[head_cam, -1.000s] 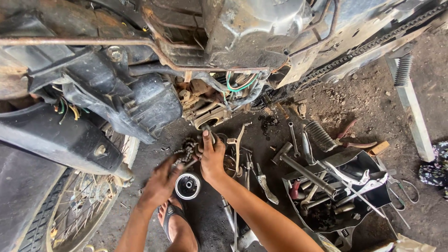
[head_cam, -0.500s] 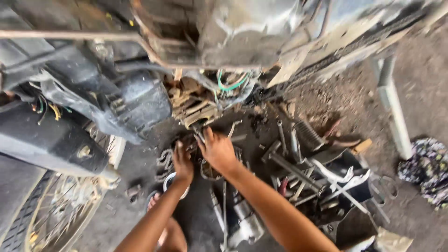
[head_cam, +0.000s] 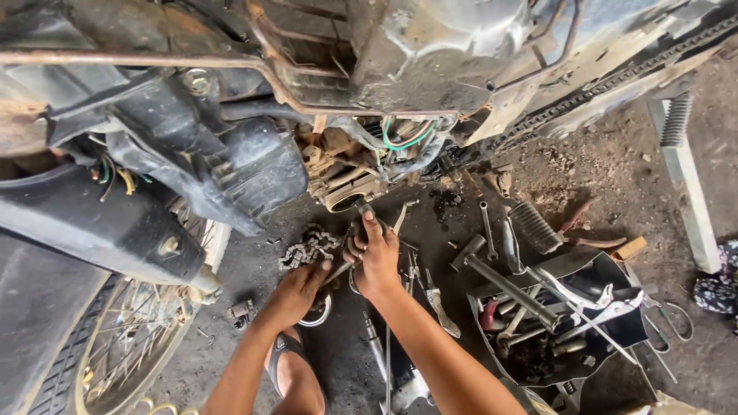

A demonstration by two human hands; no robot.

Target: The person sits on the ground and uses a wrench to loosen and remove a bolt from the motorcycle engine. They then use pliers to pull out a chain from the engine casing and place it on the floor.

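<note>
Head view, the only one there is: a stripped motorcycle (head_cam: 369,92) is seen from above, its greasy engine side hanging over the dirt floor (head_cam: 615,177), with a spoked wheel (head_cam: 115,346) at the lower left.

The right hand (head_cam: 377,257) is curled around a thin metal tool (head_cam: 367,211), whose tip is pointed up toward the round opening in the engine case (head_cam: 346,201), likely held that way so it can be lined up with the opening. The fingers are closed on the shaft, thumb side hidden.

The left hand (head_cam: 296,292) is pressed down, fingers loosely together, on something low near a round white-rimmed part (head_cam: 319,311) (what's under the palm cannot be made out). It looks to be used as a brace.

A loose drive chain (head_cam: 307,246) is heaped just beside the hands. Wrenches and a hammer are piled in a black tray (head_cam: 615,323) well off to the right, kept within reach.
</note>
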